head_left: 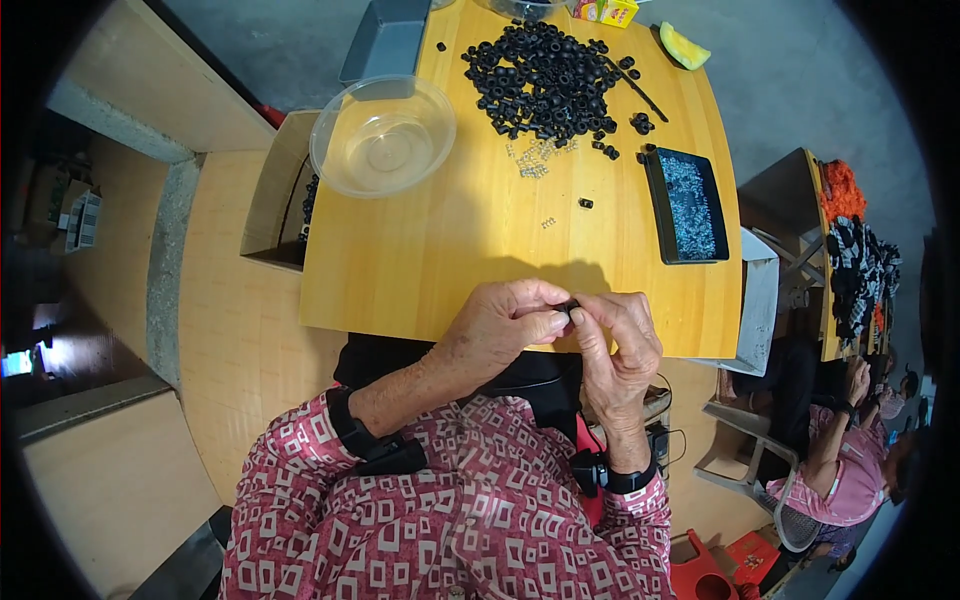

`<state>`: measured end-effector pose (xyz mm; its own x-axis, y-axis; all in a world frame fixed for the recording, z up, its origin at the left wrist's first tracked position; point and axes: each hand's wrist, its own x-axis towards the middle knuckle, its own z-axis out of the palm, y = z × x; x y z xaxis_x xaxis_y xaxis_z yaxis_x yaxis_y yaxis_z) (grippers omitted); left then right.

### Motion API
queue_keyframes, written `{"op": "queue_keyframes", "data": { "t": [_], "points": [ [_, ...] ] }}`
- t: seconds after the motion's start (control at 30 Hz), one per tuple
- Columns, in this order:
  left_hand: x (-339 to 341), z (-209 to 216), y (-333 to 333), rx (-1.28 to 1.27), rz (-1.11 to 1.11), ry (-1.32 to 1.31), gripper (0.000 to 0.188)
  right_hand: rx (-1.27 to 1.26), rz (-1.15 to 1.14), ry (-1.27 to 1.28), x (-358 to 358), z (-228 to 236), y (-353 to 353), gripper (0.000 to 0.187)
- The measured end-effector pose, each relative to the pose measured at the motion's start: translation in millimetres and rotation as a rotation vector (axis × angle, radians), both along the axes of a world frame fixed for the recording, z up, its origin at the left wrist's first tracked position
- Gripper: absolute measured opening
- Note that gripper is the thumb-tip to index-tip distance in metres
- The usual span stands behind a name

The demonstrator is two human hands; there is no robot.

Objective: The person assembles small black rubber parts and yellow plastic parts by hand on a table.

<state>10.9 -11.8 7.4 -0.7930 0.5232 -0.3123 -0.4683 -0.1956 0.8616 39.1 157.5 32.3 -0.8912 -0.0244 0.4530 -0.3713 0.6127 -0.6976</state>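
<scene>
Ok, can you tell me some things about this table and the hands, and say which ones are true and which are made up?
1. Both hands pinch one small black ring between them. True: the left hand and right hand meet on the small black ring over the near edge of the wooden table.
2. The clear bowl is full of black rings. False: the clear bowl looks empty.
3. A big heap of black rings lies at the far side of the table. True: the heap of black rings is there.
4. The black tray sits on the person's left. False: the black tray, holding small shiny parts, is on the right.
</scene>
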Motion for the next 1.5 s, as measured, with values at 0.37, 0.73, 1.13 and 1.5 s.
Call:
{"op": "queue_keyframes", "data": {
  "t": [0.37,0.73,1.13,1.5],
  "points": [
    [1.2,11.3,0.9,-0.099,0.024,0.179,0.023,-0.342,0.101,-0.315,-4.1,5.2,15.8,0.009],
    [2.5,3.7,0.3,-0.08,0.057,0.174,0.025,-0.194,0.094,-0.231,-2.9,4.7,12.7,0.011],
    [5.3,-2.2,0.1,0.018,0.048,-0.016,0.023,0.222,0.113,0.071,-1.8,8.8,3.3,0.022],
    [2.6,-0.9,1.7,0.102,0.078,-0.04,0.025,0.292,0.032,0.011,0.9,5.2,3.7,0.041]
  ]
}}
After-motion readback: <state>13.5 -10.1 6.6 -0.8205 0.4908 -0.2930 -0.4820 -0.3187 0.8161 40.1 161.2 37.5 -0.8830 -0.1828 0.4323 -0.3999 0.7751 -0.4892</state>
